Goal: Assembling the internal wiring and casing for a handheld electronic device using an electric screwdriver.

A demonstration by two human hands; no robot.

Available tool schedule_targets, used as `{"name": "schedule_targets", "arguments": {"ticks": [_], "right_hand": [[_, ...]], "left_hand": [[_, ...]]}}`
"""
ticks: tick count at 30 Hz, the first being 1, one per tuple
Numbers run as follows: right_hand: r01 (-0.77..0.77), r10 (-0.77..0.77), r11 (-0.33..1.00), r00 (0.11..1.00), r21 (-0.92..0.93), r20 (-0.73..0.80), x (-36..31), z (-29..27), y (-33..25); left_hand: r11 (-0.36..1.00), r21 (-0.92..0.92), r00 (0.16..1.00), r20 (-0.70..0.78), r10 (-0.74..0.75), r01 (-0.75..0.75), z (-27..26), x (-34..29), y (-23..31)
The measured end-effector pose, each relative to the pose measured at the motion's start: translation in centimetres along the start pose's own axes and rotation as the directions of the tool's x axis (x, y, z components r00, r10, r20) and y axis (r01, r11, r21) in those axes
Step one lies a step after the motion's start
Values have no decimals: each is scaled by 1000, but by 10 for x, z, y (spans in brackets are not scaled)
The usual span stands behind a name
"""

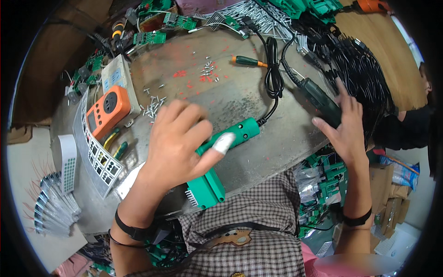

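A green corded appliance (pixel 249 130) with a rounded handle and a row of metal teeth lies at the table's near edge. My left hand (pixel 177 143) is over its middle, fingers curled and slightly smeared, white tape around a fingertip above the handle. Whether it grips the handle is hidden. My right hand (pixel 345 127) has thumb and fingers spread around the near end of a dark green electric screwdriver (pixel 320 100), not closed on it. The appliance's black cord (pixel 274 69) is bundled beyond the handle. Past it lies a green-and-orange screwdriver (pixel 249 61).
Loose screws (pixel 207 69) and red bits lie mid-table. An orange meter (pixel 108 112), pliers (pixel 121 150) and a label sheet (pixel 99 161) are at left. Circuit boards (pixel 150 37), a heap of metal pins (pixel 254 21) and black cords (pixel 364 74) line the far side.
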State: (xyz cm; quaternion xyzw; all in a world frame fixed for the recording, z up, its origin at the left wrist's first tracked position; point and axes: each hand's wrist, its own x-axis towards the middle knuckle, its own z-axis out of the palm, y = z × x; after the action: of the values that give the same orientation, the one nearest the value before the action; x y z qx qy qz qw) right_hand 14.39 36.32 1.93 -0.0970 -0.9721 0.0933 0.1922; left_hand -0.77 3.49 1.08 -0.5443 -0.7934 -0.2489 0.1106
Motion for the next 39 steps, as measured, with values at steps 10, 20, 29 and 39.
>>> {"name": "schedule_targets", "arguments": {"ticks": [10,20,29,39], "right_hand": [[-268,88,-18,959,963,268,45,-10,-48],[-51,-384,-45,923,998,30,80,4,-104],[139,-100,96,987,986,-129,67,13,-130],[-22,-287,-21,958,1000,15,95,9,-110]], "left_hand": [[968,24,866,444,-232,248,26,36,20],[950,137,749,588,-306,280,34,52,28],[956,243,748,602,-281,164,39,55,31],[925,376,749,596,-289,58,33,58,38]]}}
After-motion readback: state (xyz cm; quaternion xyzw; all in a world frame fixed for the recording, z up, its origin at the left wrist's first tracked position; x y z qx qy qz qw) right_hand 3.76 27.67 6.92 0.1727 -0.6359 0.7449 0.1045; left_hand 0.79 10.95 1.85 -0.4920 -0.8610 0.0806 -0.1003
